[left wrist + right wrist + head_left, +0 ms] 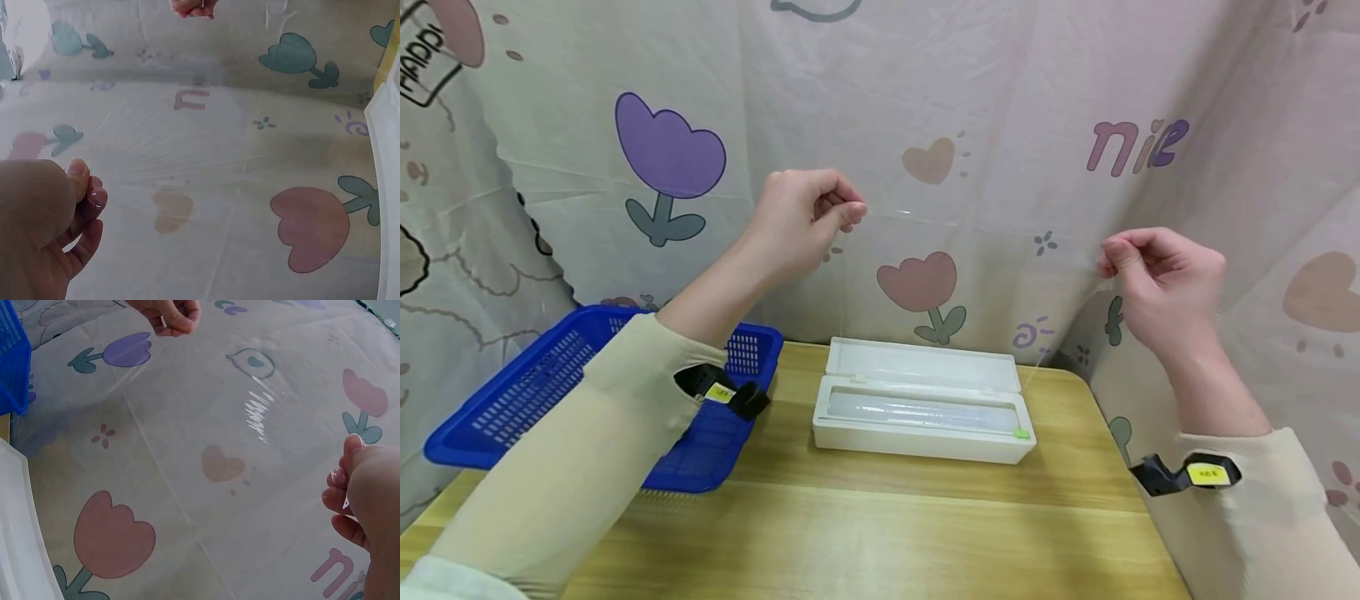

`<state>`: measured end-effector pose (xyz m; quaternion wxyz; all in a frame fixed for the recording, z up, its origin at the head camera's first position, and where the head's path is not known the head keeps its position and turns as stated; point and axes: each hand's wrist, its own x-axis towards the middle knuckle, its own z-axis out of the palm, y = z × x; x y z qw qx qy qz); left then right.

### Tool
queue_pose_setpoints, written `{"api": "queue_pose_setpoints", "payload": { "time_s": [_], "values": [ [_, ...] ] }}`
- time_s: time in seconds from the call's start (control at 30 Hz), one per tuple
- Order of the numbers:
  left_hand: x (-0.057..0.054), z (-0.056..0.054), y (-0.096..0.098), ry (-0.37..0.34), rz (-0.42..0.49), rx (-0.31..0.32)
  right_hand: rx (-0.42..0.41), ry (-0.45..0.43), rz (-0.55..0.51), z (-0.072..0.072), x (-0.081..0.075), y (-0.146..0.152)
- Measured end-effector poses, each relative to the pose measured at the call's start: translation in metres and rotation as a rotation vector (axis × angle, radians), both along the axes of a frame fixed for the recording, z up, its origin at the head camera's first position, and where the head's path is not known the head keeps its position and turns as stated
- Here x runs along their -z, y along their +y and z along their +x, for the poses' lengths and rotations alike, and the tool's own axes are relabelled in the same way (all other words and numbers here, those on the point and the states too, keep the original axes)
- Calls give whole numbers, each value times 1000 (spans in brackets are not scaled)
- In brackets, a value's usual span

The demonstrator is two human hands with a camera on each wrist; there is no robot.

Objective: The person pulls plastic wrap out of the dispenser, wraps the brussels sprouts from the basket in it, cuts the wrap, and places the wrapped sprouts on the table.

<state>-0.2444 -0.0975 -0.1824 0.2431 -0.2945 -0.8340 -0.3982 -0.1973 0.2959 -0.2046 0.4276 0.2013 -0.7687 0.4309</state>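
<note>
Evidently, the clear film (257, 415) hangs in the air above the far side of the desk (887, 533), stretched between two hands and showing mostly by its glints and fine creases. The left hand (805, 218) pinches one side between thumb and fingers, and the right hand (1172, 287) pinches the other in the same narrow grip; held well apart like this, they probably keep the thin sheet taut so that it does not fold onto itself. Faint edges run down toward the white box (925, 450), though whether the film joins the roll (917, 410) inside cannot be told. The box lies lengthwise across the desk, its lid (925, 364) tipped back to the far side, likely to leave the roll free. A green slider (1021, 433) sits at the right end, on the near edge. The blue basket (523, 392) stands to the left, partly hidden by the left sleeve (587, 450), perhaps to leave the middle free. Counted: two hands, one film sheet, one box with one lid, one roll, one slider, one basket and two wrist cameras (718, 390)
</note>
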Motion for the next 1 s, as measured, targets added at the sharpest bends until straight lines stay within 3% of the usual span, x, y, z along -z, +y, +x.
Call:
{"api": "queue_pose_setpoints", "payload": {
  "time_s": [0.17, 0.27, 0.4, 0.53, 0.7, 0.8, 0.87, 1.0],
  "values": [
    [3, 24, -4, 36, -33, 65, -45, 19, 34, 23, 5, 7],
    [7, 41, -9, 68, -67, 110, -137, 20, 44, 40, 9, 12],
    [13, 66, -16, 76, -117, 189, -396, 1, -5, 62, 19, 19],
    [19, 91, -23, 72, -166, 322, -667, -66, -1, 80, 34, 25],
    [35, 111, -34, -4, -202, 506, -926, -255, 154, 92, 61, 31],
    [47, 121, -40, -54, -241, 607, -982, -384, 247, 101, 80, 32],
    [55, 128, -43, -79, -273, 664, -977, -459, 293, 108, 91, 31],
    [72, 138, -47, -118, -319, 742, -974, -546, 378, 121, 109, 25]
  ]
}}
